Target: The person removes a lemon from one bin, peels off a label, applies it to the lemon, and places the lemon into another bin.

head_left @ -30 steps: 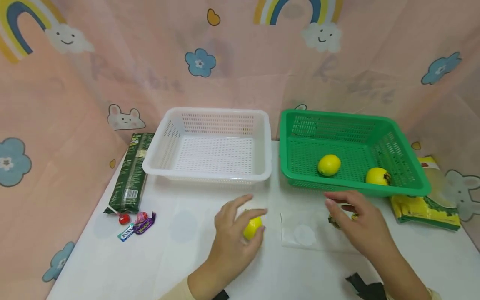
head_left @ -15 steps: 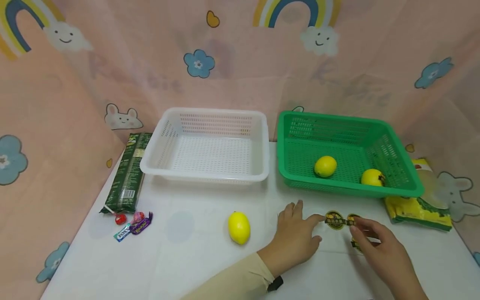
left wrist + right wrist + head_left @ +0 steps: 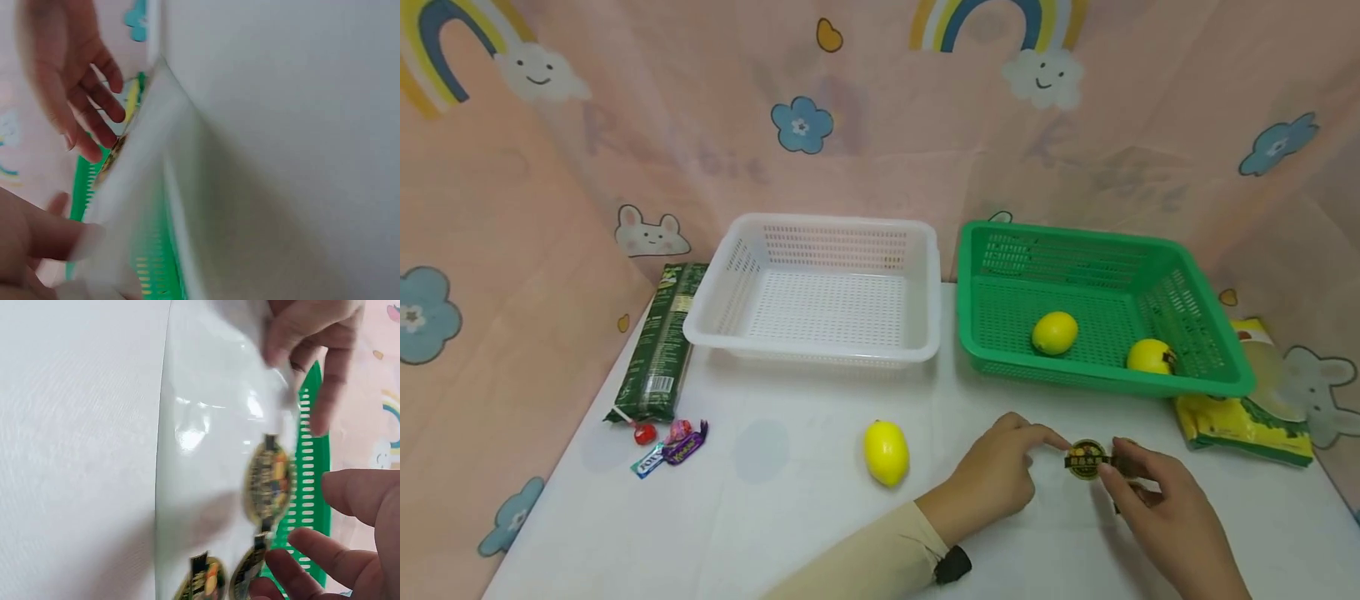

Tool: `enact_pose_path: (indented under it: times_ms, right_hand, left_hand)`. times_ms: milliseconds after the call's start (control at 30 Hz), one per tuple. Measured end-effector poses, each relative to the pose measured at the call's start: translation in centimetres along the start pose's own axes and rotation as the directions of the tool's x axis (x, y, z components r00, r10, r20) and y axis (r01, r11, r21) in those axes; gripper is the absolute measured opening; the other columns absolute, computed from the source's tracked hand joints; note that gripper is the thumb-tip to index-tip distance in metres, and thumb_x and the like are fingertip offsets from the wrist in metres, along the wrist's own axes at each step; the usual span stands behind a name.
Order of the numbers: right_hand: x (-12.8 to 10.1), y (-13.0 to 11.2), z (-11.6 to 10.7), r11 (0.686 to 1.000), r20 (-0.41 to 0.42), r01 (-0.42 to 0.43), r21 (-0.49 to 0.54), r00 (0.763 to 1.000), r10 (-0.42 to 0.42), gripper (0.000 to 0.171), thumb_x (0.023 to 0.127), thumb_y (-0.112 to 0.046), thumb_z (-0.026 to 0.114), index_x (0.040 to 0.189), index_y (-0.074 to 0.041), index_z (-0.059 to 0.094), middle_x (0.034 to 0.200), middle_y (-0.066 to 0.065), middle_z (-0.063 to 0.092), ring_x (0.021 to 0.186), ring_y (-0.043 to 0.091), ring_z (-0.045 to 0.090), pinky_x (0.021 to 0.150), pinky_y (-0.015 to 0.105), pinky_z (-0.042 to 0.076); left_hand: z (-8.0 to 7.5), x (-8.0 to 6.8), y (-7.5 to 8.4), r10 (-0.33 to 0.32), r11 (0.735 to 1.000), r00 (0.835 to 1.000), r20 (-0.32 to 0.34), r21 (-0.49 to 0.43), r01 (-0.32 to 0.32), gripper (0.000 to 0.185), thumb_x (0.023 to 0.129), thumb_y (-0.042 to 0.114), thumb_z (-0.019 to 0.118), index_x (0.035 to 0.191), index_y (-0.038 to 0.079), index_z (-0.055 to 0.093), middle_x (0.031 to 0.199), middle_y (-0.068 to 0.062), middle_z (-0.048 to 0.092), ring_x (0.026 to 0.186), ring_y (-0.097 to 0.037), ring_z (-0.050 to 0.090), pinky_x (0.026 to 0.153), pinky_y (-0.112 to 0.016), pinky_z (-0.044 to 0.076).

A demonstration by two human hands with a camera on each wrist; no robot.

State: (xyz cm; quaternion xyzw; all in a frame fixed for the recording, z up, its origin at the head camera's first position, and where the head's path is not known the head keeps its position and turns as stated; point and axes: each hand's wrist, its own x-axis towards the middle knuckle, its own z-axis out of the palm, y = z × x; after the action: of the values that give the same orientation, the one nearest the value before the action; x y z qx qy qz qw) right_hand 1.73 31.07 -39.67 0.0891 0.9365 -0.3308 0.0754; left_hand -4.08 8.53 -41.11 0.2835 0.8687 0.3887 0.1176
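Note:
My left hand point(image 3: 988, 479) pinches a clear sticker sheet point(image 3: 206, 394) by its left part, the index finger stretched toward a round black-and-gold sticker point(image 3: 1086, 460). In the left wrist view the sheet is lifted and bent off the table. My right hand point(image 3: 1176, 508) is at the sheet's right part, partly covering more stickers point(image 3: 206, 581). Its thumb and fingers are apart in the right wrist view, fingertips near the sheet's edge. A yellow lemon point(image 3: 886, 452) lies on the table left of my left hand.
Behind stand a white basket point(image 3: 812, 348) and a green basket point(image 3: 1105, 382); the green one holds two lemons point(image 3: 1055, 333), one with a sticker. A green packet point(image 3: 655, 350) and candies point(image 3: 681, 442) lie left, a yellow bag point(image 3: 1243, 429) right.
My left hand has left the lemon, moved right and taken hold of the sticker sheet. My right hand has moved down beside the stickers. The sheet has shifted slightly toward me.

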Motion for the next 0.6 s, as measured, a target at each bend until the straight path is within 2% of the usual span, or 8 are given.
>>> enact_pose_path:
  times_ms: [67, 167, 267, 333, 433, 500, 600]
  right_hand:
    - [-0.5, -0.3, 0.0, 1.000, -0.035, 0.018, -0.001, 0.999, -0.018, 0.069, 0.109, -0.046, 0.057, 0.153, 0.007, 0.048, 0.146, 0.029, 0.050, 0.123, 0.044, 0.053, 0.081, 0.043, 0.061]
    - [-1.3, -1.0, 0.2, 0.999, -0.092, 0.034, 0.017, 0.995, -0.033, 0.064, 0.109, -0.042, 0.060, 0.154, 0.003, 0.051, 0.149, 0.028, 0.048, 0.125, 0.046, 0.049, 0.079, 0.033, 0.059]
    - [-1.9, -1.8, 0.6, 0.997, -0.115, 0.032, 0.068, 0.993, -0.024, 0.061, 0.108, -0.042, 0.063, 0.154, -0.003, 0.053, 0.152, 0.023, 0.046, 0.129, 0.043, 0.047, 0.074, 0.014, 0.048]
    - [-2.2, -2.3, 0.9, 0.994, -0.105, 0.022, 0.102, 0.994, -0.011, 0.062, 0.107, -0.043, 0.063, 0.155, -0.006, 0.053, 0.154, 0.021, 0.045, 0.132, 0.042, 0.045, 0.073, 0.012, 0.043]
    - [-2.3, -2.9, 1.2, 0.992, -0.062, -0.013, 0.126, 0.998, 0.022, 0.066, 0.106, -0.049, 0.062, 0.156, -0.008, 0.052, 0.156, 0.019, 0.043, 0.133, 0.043, 0.044, 0.076, 0.017, 0.044]
    - [-2.3, -3.1, 1.3, 0.991, -0.036, -0.034, 0.131, 0.999, 0.039, 0.069, 0.105, -0.052, 0.062, 0.157, -0.008, 0.050, 0.157, 0.020, 0.041, 0.134, 0.044, 0.043, 0.077, 0.020, 0.045]
    - [-2.3, -3.2, 1.5, 0.989, -0.015, -0.059, 0.136, 0.998, 0.062, 0.073, 0.104, -0.055, 0.063, 0.157, -0.007, 0.049, 0.158, 0.022, 0.040, 0.135, 0.044, 0.043, 0.078, 0.020, 0.045]
  left_hand:
    - [-0.6, -0.6, 0.3, 0.052, 0.994, 0.999, 0.004, -0.099, -0.051, 0.063, 0.091, -0.016, 0.059, 0.132, 0.030, 0.073, 0.123, 0.013, 0.062, 0.107, 0.004, 0.056, 0.086, -0.011, 0.047]
    - [-1.4, -1.5, 0.8, 0.118, 0.961, 0.993, -0.014, -0.250, -0.118, 0.059, 0.097, -0.015, 0.048, 0.132, 0.025, 0.075, 0.135, 0.014, 0.063, 0.127, 0.003, 0.052, 0.104, -0.017, 0.044]
    - [-1.8, -2.3, 1.1, 0.132, 0.899, 0.990, -0.052, -0.414, -0.141, 0.055, 0.099, -0.012, 0.046, 0.132, 0.021, 0.075, 0.137, 0.015, 0.063, 0.132, 0.004, 0.051, 0.111, -0.021, 0.041]
    - [-1.8, -2.6, 1.1, 0.143, 0.852, 0.986, -0.084, -0.496, -0.166, 0.048, 0.100, -0.009, 0.049, 0.131, 0.017, 0.075, 0.137, 0.014, 0.065, 0.131, 0.004, 0.052, 0.111, -0.023, 0.041]
    - [-1.6, -2.8, 1.0, 0.191, 0.815, 0.970, -0.150, -0.527, -0.242, 0.035, 0.102, -0.002, 0.056, 0.129, 0.012, 0.075, 0.135, 0.011, 0.068, 0.130, 0.004, 0.054, 0.112, -0.024, 0.042]
    - [-1.5, -2.8, 0.9, 0.228, 0.805, 0.955, -0.190, -0.515, -0.294, 0.028, 0.104, 0.002, 0.060, 0.127, 0.010, 0.074, 0.133, 0.007, 0.070, 0.130, 0.003, 0.055, 0.111, -0.024, 0.042]
    - [-1.4, -2.8, 0.7, 0.271, 0.804, 0.935, -0.229, -0.480, -0.351, 0.024, 0.105, 0.004, 0.063, 0.125, 0.008, 0.074, 0.131, 0.004, 0.071, 0.128, 0.003, 0.056, 0.110, -0.024, 0.044]
